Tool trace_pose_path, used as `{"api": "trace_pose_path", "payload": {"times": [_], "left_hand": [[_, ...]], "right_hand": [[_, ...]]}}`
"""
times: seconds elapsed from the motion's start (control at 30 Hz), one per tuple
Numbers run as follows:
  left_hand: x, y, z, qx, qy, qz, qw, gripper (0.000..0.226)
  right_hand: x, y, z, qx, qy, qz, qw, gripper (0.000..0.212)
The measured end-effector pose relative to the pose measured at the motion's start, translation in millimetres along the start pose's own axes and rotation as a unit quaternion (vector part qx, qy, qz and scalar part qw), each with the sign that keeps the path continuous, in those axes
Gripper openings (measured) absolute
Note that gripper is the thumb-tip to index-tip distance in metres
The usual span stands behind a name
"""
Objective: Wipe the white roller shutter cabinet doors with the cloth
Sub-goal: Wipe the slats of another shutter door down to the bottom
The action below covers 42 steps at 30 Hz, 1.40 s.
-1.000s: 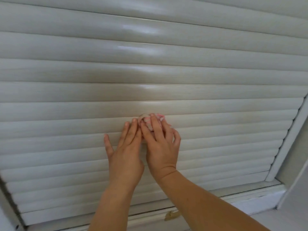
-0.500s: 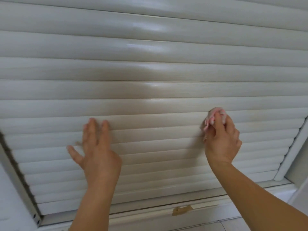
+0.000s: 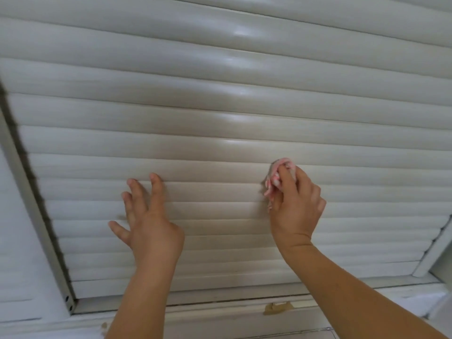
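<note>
**A:** From the head camera, where are your hands?

**B:** Both of yours are up on the white roller shutter door, which fills nearly the whole view with its horizontal slats. Your left hand lies against the slats left of centre, fingers straight and spread apart, thumb out to the side, fingertips touching a slat. It holds nothing.

**A:** And the cloth?

**B:** The pink cloth is bunched in your right hand, right of centre and at about the same height as the left. Your fingers are curled round it and your thumb pinches it from the side, so only a crumpled bit shows above and to the left of your knuckles. The cloth is pressed against a slat in the lower half of the door. The two hands are well apart, with bare slats between them.

**A:** What else is in view?

**B:** The door's side frame runs down the left edge, with a dark gap beside it, and there is another frame strip at the lower right. Below the last slat sits a pale ledge, with a small brownish patch on it beneath your right forearm. I cannot tell what that patch is.
</note>
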<state>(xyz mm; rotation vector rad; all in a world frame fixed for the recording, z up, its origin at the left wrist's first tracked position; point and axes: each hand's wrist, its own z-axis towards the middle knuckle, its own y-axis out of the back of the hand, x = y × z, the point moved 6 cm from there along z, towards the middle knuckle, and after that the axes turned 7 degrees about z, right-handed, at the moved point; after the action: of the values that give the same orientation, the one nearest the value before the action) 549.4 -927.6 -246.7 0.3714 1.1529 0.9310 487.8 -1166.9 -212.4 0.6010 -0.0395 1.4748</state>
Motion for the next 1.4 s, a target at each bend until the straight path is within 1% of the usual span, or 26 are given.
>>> {"api": "trace_pose_path", "payload": {"times": [0.1, 0.17, 0.2, 0.23, 0.27, 0.3, 0.33, 0.37, 0.4, 0.43, 0.5, 0.57, 0.6, 0.67, 0.77, 0.83, 0.87, 0.97, 1.07, 1.13, 1.23, 1.27, 1.3, 1.33, 1.4], "left_hand": [[-1, -2, -1, -0.001, -0.002, -0.004, 1.0, 0.107], [-2, -2, -2, -0.003, -0.004, -0.008, 1.0, 0.107], [-1, -1, -2, -0.003, -0.005, -0.007, 1.0, 0.108], [-1, -1, -3, -0.002, -0.005, -0.004, 1.0, 0.108], [0, -1, -4, -0.002, -0.007, -0.002, 1.0, 0.108], [1, -1, -4, -0.001, -0.01, -0.002, 1.0, 0.107], [3, -1, -4, -0.001, -0.014, -0.003, 1.0, 0.107], [3, 0, -4, -0.003, -0.018, -0.007, 1.0, 0.106], [4, -1, -5, -0.005, -0.022, -0.01, 1.0, 0.105], [5, -1, -5, -0.008, -0.025, -0.014, 1.0, 0.104], [7, -2, -5, -0.017, -0.031, -0.018, 0.999, 0.101], [9, -3, -4, -0.022, -0.039, -0.013, 0.999, 0.099], [9, -3, -4, -0.025, -0.046, -0.011, 0.999, 0.098], [11, -3, -3, -0.028, -0.06, -0.009, 0.998, 0.098], [11, -2, -2, -0.036, -0.08, -0.01, 0.996, 0.097], [13, -1, -1, -0.044, -0.092, -0.016, 0.995, 0.096], [13, -2, -1, -0.049, -0.096, -0.017, 0.994, 0.095], [15, -2, 1, -0.067, -0.113, -0.022, 0.991, 0.094], [19, -4, 5, -0.063, -0.129, -0.018, 0.989, 0.092], [21, -3, 6, -0.055, -0.134, -0.016, 0.989, 0.09], [24, 0, 7, -0.052, -0.132, -0.023, 0.99, 0.088], [24, 1, 7, -0.051, -0.13, -0.03, 0.99, 0.087], [25, 2, 7, -0.051, -0.126, -0.038, 0.99, 0.086], [26, 2, 6, -0.051, -0.12, -0.043, 0.991, 0.085], [27, 2, 4, -0.052, -0.107, -0.037, 0.992, 0.089]], "right_hand": [[33, -7, -5, 0.011, 0.072, 0.015, 0.997, 0.056], [55, -7, -8, 0.039, 0.122, 0.058, 0.99, 0.048], [56, -8, -6, 0.063, 0.117, 0.11, 0.985, 0.045], [51, -5, -5, 0.079, 0.085, 0.175, 0.978, 0.046], [35, -4, -1, 0.077, 0.042, 0.23, 0.969, 0.047], [12, 0, 3, 0.05, -0.011, 0.266, 0.963, 0.047], [-14, 8, 8, 0.005, -0.071, 0.284, 0.956, 0.046], [-39, 19, 13, -0.044, -0.134, 0.286, 0.948, 0.044], [-60, 29, 17, -0.077, -0.195, 0.275, 0.938, 0.042], [-73, 36, 18, -0.091, -0.245, 0.247, 0.933, 0.039], [-84, 39, 17, -0.076, -0.311, 0.206, 0.925, 0.038], [-75, 27, 9, -0.053, -0.327, 0.208, 0.92, 0.038], [-67, 21, 4, -0.049, -0.322, 0.211, 0.921, 0.037], [-46, 6, -10, -0.041, -0.306, 0.181, 0.934, 0.038], [-16, -12, -29, -0.028, -0.281, 0.123, 0.951, 0.046], [8, -22, -39, -0.024, -0.253, 0.119, 0.96, 0.047], [20, -26, -43, -0.023, -0.231, 0.119, 0.965, 0.046], [60, -37, -48, -0.026, -0.113, 0.104, 0.988, 0.038], [94, -48, -56, 0.014, -0.032, 0.102, 0.994, 0.042], [110, -52, -62, 0.035, 0.007, 0.102, 0.994, 0.039], [129, -57, -64, 0.084, 0.073, 0.13, 0.985, 0.038], [133, -57, -62, 0.108, 0.09, 0.164, 0.976, 0.04], [134, -55, -58, 0.138, 0.087, 0.214, 0.963, 0.041], [132, -49, -54, 0.161, 0.062, 0.268, 0.948, 0.041], [119, -35, -47, 0.195, -0.039, 0.359, 0.912, 0.032]]}}
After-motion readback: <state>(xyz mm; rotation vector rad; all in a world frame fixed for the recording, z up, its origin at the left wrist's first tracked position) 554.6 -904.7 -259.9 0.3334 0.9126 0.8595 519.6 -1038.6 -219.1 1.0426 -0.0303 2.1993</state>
